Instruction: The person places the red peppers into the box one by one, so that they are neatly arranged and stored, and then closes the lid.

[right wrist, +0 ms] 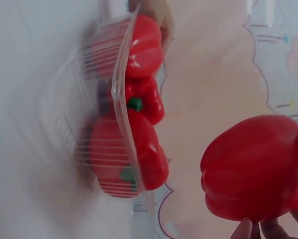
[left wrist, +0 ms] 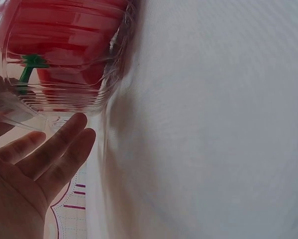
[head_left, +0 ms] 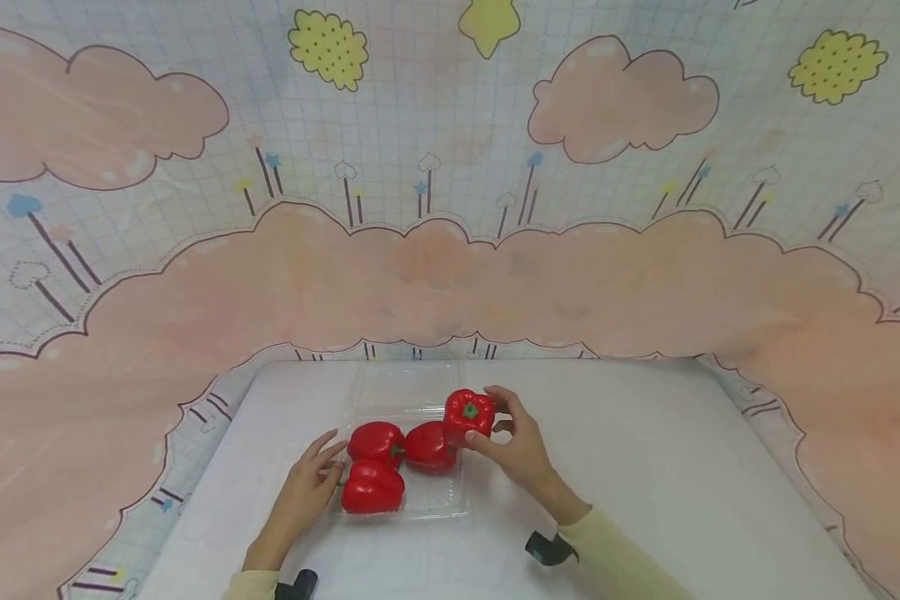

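Note:
My right hand (head_left: 523, 450) holds a red bell pepper (head_left: 468, 415) between thumb and fingers, its green stem towards the head camera. In the right wrist view this pepper (right wrist: 253, 167) is raised clear of the clear plastic container (head_left: 438, 498). Inside the container sit three more red peppers: one at the back left (head_left: 375, 442), one at the back right (head_left: 429, 450), one at the front left (head_left: 373, 488). At the container's left side is my left hand (head_left: 306, 490). Its fingers (left wrist: 69, 144) are nearly straight and reach along the ribbed wall; the thumb is partly hidden.
The container's clear lid (head_left: 408, 388) lies folded back behind it on the white table (head_left: 630, 467). A patterned cloth (head_left: 450, 283) with clouds hangs behind the table and along its sides. Dark wrist straps (head_left: 551, 548) show near the sleeves.

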### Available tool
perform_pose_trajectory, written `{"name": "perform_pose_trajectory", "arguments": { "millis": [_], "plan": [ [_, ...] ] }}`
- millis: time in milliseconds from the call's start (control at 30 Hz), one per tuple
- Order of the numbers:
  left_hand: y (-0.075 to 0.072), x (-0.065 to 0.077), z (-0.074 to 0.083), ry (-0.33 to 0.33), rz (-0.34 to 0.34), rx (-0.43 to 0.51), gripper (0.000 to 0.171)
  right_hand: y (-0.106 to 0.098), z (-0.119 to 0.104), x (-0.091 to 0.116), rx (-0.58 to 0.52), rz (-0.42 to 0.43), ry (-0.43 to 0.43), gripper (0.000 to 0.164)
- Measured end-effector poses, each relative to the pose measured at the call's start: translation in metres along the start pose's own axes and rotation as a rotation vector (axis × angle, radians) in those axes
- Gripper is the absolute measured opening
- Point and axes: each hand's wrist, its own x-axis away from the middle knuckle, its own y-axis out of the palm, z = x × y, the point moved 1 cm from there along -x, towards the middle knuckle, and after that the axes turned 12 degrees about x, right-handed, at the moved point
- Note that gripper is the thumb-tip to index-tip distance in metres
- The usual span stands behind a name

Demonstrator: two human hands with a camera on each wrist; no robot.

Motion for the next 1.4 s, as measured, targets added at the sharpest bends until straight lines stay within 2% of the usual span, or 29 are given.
{"name": "perform_pose_trajectory", "arguments": {
  "millis": [333,733,1200,1400],
  "plan": [
    [-0.001,0.001,0.001,-0.002,0.000,0.008,0.042,0.006,-0.009,0.008,-0.007,-0.027,-0.009,0.068],
    [0.000,0.001,0.001,-0.004,0.002,-0.002,0.043,0.012,-0.018,0.015,-0.077,-0.074,-0.018,0.064],
    [0.000,0.001,0.000,0.006,0.006,-0.009,0.042,0.028,-0.019,0.022,0.023,-0.129,-0.084,0.064],
    [0.000,0.001,0.000,0.004,0.003,-0.003,0.042,0.033,-0.020,0.024,0.067,-0.159,-0.078,0.064]
  ]
}}
